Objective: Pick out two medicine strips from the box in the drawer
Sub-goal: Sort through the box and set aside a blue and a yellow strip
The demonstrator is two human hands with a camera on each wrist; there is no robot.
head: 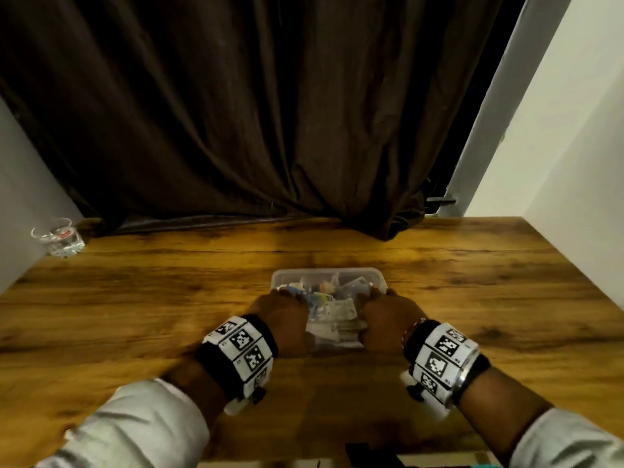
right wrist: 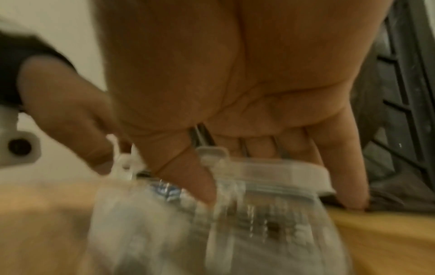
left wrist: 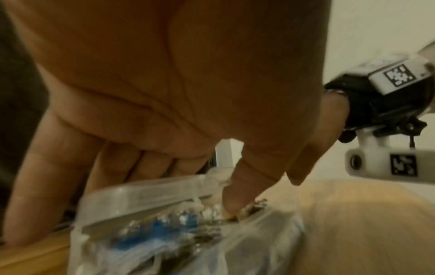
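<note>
A clear plastic box (head: 327,272) stands on the wooden table (head: 135,298), filled with mixed medicine strips (head: 332,305) in foil and blue. My left hand (head: 287,307) grips its left wall and my right hand (head: 381,307) grips its right wall. The left wrist view shows the left thumb (left wrist: 237,186) dipped inside the box (left wrist: 150,195) among the strips (left wrist: 160,228), with the fingers down the outside. In the right wrist view the right hand (right wrist: 247,74) holds the box rim (right wrist: 270,171) the same way, thumb inside. No strip is held on its own.
A small glass (head: 59,238) sits at the table's back left corner. A dark curtain (head: 270,113) hangs along the back edge and white walls stand close on both sides. Dark items show below the table's front edge (head: 371,456).
</note>
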